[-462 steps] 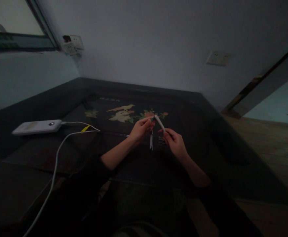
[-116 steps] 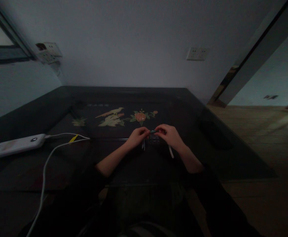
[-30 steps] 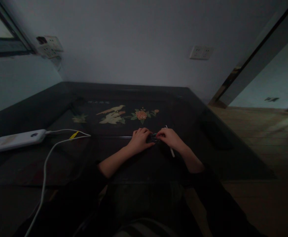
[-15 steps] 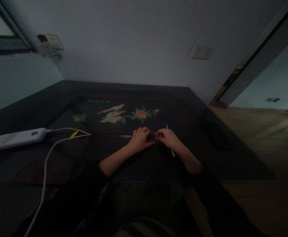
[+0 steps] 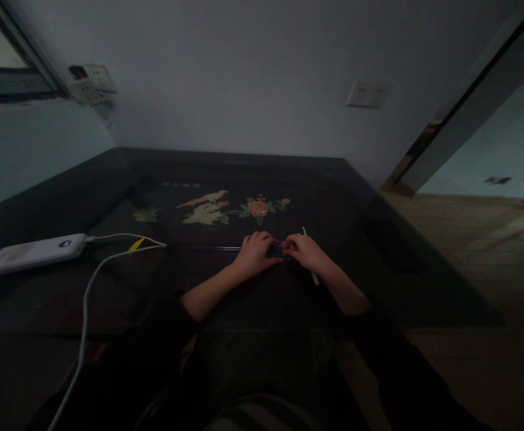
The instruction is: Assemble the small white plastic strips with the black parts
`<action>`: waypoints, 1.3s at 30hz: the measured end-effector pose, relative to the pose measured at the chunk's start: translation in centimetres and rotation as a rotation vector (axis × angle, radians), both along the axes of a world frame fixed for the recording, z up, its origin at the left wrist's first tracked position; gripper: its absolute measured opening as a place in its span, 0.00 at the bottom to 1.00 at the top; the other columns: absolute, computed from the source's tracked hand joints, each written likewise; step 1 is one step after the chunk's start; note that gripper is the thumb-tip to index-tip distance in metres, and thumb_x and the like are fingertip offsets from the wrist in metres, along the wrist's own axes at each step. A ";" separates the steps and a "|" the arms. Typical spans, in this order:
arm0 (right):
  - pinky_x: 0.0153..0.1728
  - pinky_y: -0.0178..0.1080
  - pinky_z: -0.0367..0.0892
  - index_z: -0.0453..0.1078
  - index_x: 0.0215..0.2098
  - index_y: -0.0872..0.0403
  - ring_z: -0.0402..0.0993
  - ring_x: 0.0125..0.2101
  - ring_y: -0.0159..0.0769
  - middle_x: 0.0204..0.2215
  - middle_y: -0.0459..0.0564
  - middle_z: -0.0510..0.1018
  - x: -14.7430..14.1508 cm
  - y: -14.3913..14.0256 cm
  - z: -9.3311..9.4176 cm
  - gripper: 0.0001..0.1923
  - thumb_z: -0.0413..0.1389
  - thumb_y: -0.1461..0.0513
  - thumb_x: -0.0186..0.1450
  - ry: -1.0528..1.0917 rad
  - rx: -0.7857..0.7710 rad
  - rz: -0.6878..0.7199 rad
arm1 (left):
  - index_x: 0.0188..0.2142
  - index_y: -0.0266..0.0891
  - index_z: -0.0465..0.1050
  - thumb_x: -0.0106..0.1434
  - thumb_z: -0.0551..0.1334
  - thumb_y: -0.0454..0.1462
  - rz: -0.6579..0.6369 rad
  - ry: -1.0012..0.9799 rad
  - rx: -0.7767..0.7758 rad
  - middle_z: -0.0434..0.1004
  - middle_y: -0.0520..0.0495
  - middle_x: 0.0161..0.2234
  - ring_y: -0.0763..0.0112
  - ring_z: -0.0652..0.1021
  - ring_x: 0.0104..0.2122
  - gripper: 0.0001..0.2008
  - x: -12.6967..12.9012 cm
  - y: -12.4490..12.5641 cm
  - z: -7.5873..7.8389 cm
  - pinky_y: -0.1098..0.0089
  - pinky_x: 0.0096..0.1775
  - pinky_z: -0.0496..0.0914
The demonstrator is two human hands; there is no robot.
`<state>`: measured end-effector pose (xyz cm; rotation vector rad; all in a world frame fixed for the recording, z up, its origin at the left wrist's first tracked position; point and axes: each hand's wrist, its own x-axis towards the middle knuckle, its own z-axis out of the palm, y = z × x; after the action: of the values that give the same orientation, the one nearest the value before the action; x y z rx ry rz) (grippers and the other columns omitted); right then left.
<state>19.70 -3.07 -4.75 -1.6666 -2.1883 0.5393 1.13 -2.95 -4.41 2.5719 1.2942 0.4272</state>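
Observation:
On the dark, glossy table (image 5: 226,293), both hands meet over a small dark object with shiny bits (image 5: 279,250), too dim to name. My left hand (image 5: 256,250) rests palm down at its left side, with curled fingers beyond it and thumb on the near side, closed around it. My right hand (image 5: 305,250) pinches at its right end with thumb and fingers together; whatever sits in the pinch is hidden. A thin white stick (image 5: 316,279) lies beneath my right hand, its ends showing on the far and near sides.
A white power bank (image 5: 33,254) lies at the left, with a white cable (image 5: 84,311) carrying a yellow tag (image 5: 136,244). Toward the right is a dark flat rectangular thing (image 5: 394,245). A bird-and-flower picture (image 5: 208,209) decorates the tabletop. Behind stands a wall with a socket (image 5: 368,94).
Both hands stay in nearly the same place and pose. The view has shifted very slightly.

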 end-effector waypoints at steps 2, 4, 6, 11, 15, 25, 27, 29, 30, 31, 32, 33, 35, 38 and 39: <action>0.26 0.32 0.54 0.72 0.33 0.55 0.64 0.25 0.29 0.23 0.43 0.70 0.0 0.0 0.0 0.03 0.59 0.65 0.58 -0.006 -0.002 -0.003 | 0.49 0.45 0.68 0.56 0.63 0.47 -0.004 -0.002 0.006 0.69 0.47 0.49 0.59 0.67 0.50 0.22 0.0 0.0 -0.1 0.59 0.47 0.62; 0.26 0.32 0.54 0.72 0.33 0.56 0.64 0.25 0.29 0.23 0.44 0.70 0.0 -0.1 0.0 0.03 0.58 0.65 0.59 -0.010 0.002 -0.007 | 0.49 0.45 0.68 0.56 0.63 0.47 -0.003 0.000 0.006 0.69 0.47 0.49 0.59 0.67 0.50 0.22 0.0 0.1 -0.2 0.59 0.47 0.62; 0.27 0.32 0.54 0.72 0.33 0.56 0.64 0.25 0.29 0.23 0.44 0.70 -0.1 -0.1 0.1 0.03 0.58 0.65 0.58 -0.008 0.003 -0.007 | 0.49 0.45 0.68 0.55 0.64 0.47 0.001 0.002 0.002 0.69 0.47 0.49 0.59 0.67 0.50 0.22 0.0 0.1 -0.2 0.59 0.47 0.62; 0.26 0.32 0.53 0.71 0.32 0.55 0.63 0.24 0.28 0.22 0.43 0.69 -0.2 -0.3 0.4 0.02 0.58 0.66 0.59 0.009 -0.029 -0.010 | 0.48 0.45 0.69 0.55 0.64 0.48 0.003 -0.003 0.007 0.69 0.47 0.49 0.59 0.68 0.49 0.22 0.0 0.1 -0.1 0.59 0.47 0.62; 0.26 0.32 0.53 0.71 0.31 0.55 0.64 0.25 0.28 0.24 0.43 0.70 -0.2 -0.4 0.7 0.02 0.58 0.65 0.58 -0.018 0.000 -0.019 | 0.48 0.44 0.69 0.56 0.63 0.48 -0.003 0.002 0.002 0.69 0.47 0.49 0.59 0.68 0.49 0.22 0.0 0.0 0.0 0.59 0.47 0.62; 0.26 0.32 0.53 0.73 0.31 0.53 0.64 0.25 0.29 0.25 0.44 0.71 -0.1 -0.5 1.1 0.03 0.60 0.65 0.57 -0.039 0.042 -0.015 | 0.49 0.45 0.69 0.56 0.63 0.48 -0.001 -0.001 -0.001 0.69 0.47 0.49 0.59 0.67 0.49 0.22 0.0 0.1 -0.2 0.59 0.47 0.61; 0.27 0.32 0.54 0.74 0.31 0.53 0.65 0.26 0.29 0.25 0.44 0.72 -0.1 -0.6 1.1 0.03 0.60 0.65 0.57 -0.047 0.048 -0.009 | 0.49 0.45 0.69 0.56 0.63 0.48 -0.007 -0.008 0.008 0.69 0.47 0.49 0.59 0.68 0.49 0.22 0.0 0.1 -0.2 0.59 0.47 0.61; 0.27 0.32 0.54 0.74 0.31 0.53 0.65 0.26 0.29 0.25 0.44 0.72 -0.1 -0.6 1.2 0.03 0.59 0.64 0.57 -0.046 0.054 -0.001 | 0.48 0.45 0.69 0.55 0.63 0.48 -0.008 -0.011 0.013 0.69 0.47 0.49 0.59 0.68 0.49 0.22 -0.1 0.1 -0.2 0.59 0.47 0.61; 0.27 0.32 0.54 0.74 0.31 0.53 0.64 0.26 0.29 0.25 0.44 0.72 -0.2 -0.6 1.2 0.03 0.59 0.64 0.57 -0.046 0.060 -0.002 | 0.48 0.45 0.69 0.56 0.63 0.48 -0.008 -0.011 0.013 0.69 0.47 0.49 0.59 0.68 0.49 0.22 -0.1 0.0 -0.2 0.59 0.47 0.61; 0.27 0.32 0.54 0.74 0.31 0.53 0.64 0.26 0.29 0.25 0.44 0.72 -0.2 -0.6 1.2 0.03 0.59 0.65 0.57 -0.047 0.065 -0.004 | 0.48 0.45 0.69 0.56 0.63 0.48 -0.007 -0.010 0.012 0.69 0.47 0.49 0.59 0.68 0.49 0.22 -0.1 0.0 -0.1 0.59 0.47 0.61; 0.27 0.32 0.54 0.74 0.31 0.53 0.64 0.25 0.29 0.25 0.44 0.72 -0.2 -0.6 1.2 0.03 0.59 0.65 0.57 -0.049 0.069 -0.005 | 0.48 0.45 0.69 0.56 0.63 0.48 -0.005 -0.009 0.009 0.69 0.47 0.49 0.59 0.68 0.49 0.22 -0.1 0.0 -0.1 0.59 0.47 0.61; 0.27 0.32 0.54 0.74 0.30 0.52 0.64 0.26 0.29 0.25 0.44 0.72 -0.2 -0.6 1.2 0.02 0.59 0.65 0.57 -0.052 0.071 -0.005 | 0.48 0.45 0.69 0.56 0.63 0.48 -0.006 -0.008 0.006 0.69 0.47 0.49 0.59 0.68 0.49 0.22 -0.1 0.0 -0.1 0.59 0.47 0.61; 0.27 0.32 0.54 0.74 0.30 0.52 0.65 0.26 0.29 0.25 0.44 0.72 -0.2 -0.6 1.3 0.03 0.59 0.65 0.57 -0.060 0.066 -0.003 | 0.49 0.45 0.69 0.56 0.63 0.48 -0.008 -0.006 0.001 0.69 0.47 0.49 0.59 0.67 0.49 0.22 -0.1 0.0 0.0 0.59 0.48 0.61; 0.27 0.32 0.54 0.74 0.30 0.52 0.65 0.26 0.30 0.25 0.44 0.73 -0.2 -0.6 1.3 0.03 0.59 0.65 0.57 -0.068 0.060 -0.002 | 0.49 0.45 0.69 0.56 0.63 0.48 -0.008 -0.005 -0.001 0.69 0.47 0.49 0.59 0.67 0.49 0.22 -0.1 0.0 -0.1 0.59 0.48 0.61; 0.28 0.33 0.55 0.74 0.30 0.52 0.65 0.26 0.30 0.26 0.45 0.73 -0.2 -0.6 1.3 0.03 0.59 0.65 0.57 -0.071 0.064 -0.001 | 0.49 0.45 0.68 0.56 0.63 0.48 -0.008 -0.007 0.000 0.69 0.47 0.49 0.59 0.67 0.49 0.22 -0.1 0.0 -0.1 0.59 0.48 0.61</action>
<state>19.52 -3.67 -3.47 -1.6778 -2.2292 0.4115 1.05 -2.96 -4.51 2.5723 1.2816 0.4350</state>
